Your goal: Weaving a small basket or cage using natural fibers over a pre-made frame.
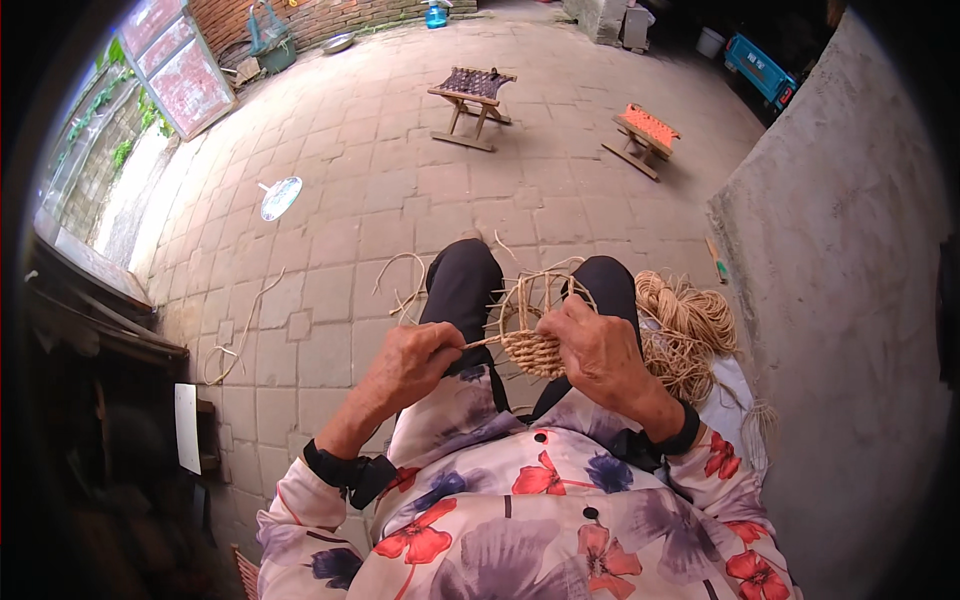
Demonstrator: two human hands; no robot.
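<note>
Over my lap is a small, partly woven basket (533, 353) of tan cord, with a dense woven section nearest me and open loops and spokes beyond it. My right hand (597, 350) grips its right side, fingers closed on the rim. My left hand (418, 362) is closed in a pinch on a strand of cord (482, 342) that runs taut to the basket's left side. Loose cord ends (405, 285) curl out past my left knee. Beside my right leg lies a big heap of tan cord (690, 330), partly on a white sack (735, 395).
Two folding stools, one with a dark woven seat (475, 85) and one with an orange seat (650, 125), stand ahead on the paving. A round hand fan (282, 198) lies front left. A grey wall (840, 250) rises at right. A green-handled tool (718, 262) rests by it.
</note>
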